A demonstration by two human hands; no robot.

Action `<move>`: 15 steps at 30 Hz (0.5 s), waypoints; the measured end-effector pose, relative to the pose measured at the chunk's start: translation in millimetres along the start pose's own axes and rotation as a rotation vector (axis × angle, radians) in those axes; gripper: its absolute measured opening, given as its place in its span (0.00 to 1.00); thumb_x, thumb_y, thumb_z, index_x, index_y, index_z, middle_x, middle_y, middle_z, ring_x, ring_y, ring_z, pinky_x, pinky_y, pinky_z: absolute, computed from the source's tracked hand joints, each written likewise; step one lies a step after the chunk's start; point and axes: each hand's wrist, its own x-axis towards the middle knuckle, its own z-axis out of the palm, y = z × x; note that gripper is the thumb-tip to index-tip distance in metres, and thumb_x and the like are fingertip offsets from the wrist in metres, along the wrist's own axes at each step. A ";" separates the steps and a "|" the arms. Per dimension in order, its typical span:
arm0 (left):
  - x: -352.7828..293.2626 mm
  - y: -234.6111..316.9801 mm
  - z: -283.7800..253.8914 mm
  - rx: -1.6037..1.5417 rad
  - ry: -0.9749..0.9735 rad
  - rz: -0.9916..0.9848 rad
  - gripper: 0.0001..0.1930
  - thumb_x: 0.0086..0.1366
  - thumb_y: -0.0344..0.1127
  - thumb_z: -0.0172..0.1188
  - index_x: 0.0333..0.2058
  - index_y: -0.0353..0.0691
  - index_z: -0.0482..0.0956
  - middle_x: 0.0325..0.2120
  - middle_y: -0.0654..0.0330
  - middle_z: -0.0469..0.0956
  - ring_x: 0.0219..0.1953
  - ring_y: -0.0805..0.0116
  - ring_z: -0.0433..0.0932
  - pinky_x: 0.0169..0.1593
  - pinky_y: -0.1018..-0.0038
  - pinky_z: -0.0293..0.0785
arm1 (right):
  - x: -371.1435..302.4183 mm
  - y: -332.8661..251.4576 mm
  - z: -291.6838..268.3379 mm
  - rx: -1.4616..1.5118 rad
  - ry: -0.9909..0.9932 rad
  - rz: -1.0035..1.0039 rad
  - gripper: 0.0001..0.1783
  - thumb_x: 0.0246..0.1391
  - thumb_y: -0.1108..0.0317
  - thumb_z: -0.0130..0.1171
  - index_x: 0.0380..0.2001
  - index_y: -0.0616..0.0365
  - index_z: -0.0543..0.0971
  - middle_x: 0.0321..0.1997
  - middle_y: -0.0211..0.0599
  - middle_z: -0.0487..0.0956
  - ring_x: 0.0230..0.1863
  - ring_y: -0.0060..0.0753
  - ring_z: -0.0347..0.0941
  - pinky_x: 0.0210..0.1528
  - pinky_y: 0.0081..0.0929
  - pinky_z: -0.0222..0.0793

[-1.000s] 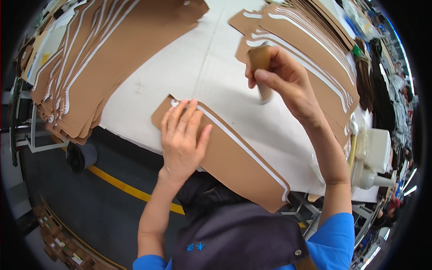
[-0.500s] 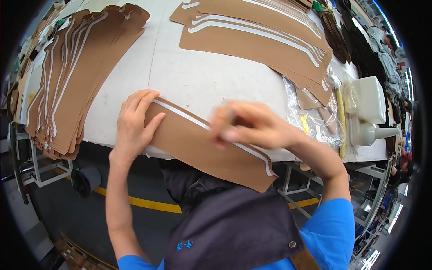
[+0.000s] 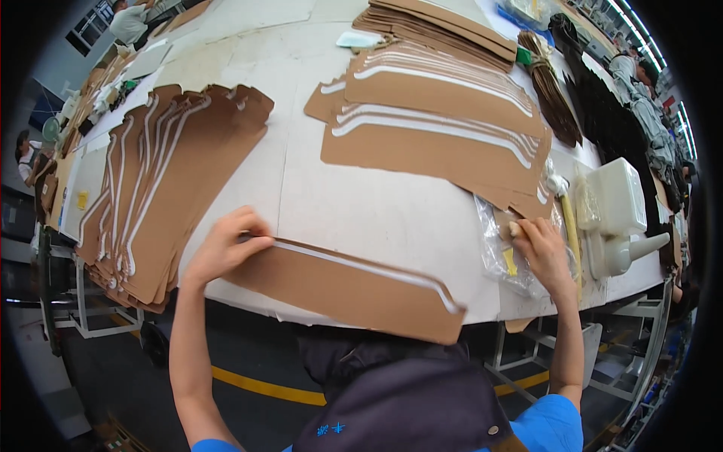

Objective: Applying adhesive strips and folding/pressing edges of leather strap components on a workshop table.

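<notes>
A long brown panel (image 3: 346, 294) with a white strip (image 3: 361, 267) along its far edge lies at the table's near edge, partly overhanging it. My left hand (image 3: 230, 245) pinches the panel's left end between thumb and fingers. Off to the right, my right hand (image 3: 546, 256) is closed over a clear plastic bag (image 3: 489, 245). At its fingertips shows a small pale piece (image 3: 515, 229), whose kind I cannot make out. Beside that hand lies a yellow-handled tool (image 3: 570, 226), likely a brush or hammer, its head partly covered.
Fanned brown panels (image 3: 192, 173) with white strips fill the left, and another overlapping stack (image 3: 422, 154) lies across the far middle. A white squeeze bottle (image 3: 621, 256) and a white plastic container (image 3: 614, 196) stand at right. Dark bundled pieces (image 3: 602, 113) lie behind them.
My right hand has left the panel and moved right to the plastic bag. My left hand has changed from lying over the panel's end to pinching it. The view has shifted.
</notes>
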 end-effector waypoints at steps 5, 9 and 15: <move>-83.4 -40.3 -64.9 -0.342 0.583 -0.415 0.04 0.73 0.31 0.66 0.41 0.38 0.81 0.33 0.72 0.76 0.38 0.81 0.74 0.41 0.79 0.70 | 57.0 -26.6 2.8 0.015 0.133 -0.118 0.18 0.54 0.69 0.71 0.47 0.59 0.80 0.47 0.40 0.79 0.49 0.50 0.74 0.54 0.44 0.68; -139.3 -97.7 -105.1 -0.371 0.807 -0.316 0.04 0.75 0.30 0.64 0.45 0.38 0.81 0.36 0.70 0.77 0.40 0.81 0.75 0.46 0.81 0.70 | 125.6 -45.7 38.4 0.034 0.097 -0.431 0.15 0.53 0.68 0.72 0.43 0.58 0.81 0.42 0.37 0.78 0.47 0.43 0.75 0.52 0.40 0.68; -149.5 -125.9 -114.3 0.109 0.993 -0.420 0.10 0.74 0.31 0.65 0.50 0.35 0.81 0.44 0.62 0.82 0.51 0.70 0.79 0.59 0.72 0.71 | 193.0 -129.0 97.2 -0.369 0.019 -0.677 0.09 0.45 0.74 0.67 0.31 0.59 0.79 0.34 0.37 0.77 0.37 0.35 0.75 0.34 0.33 0.70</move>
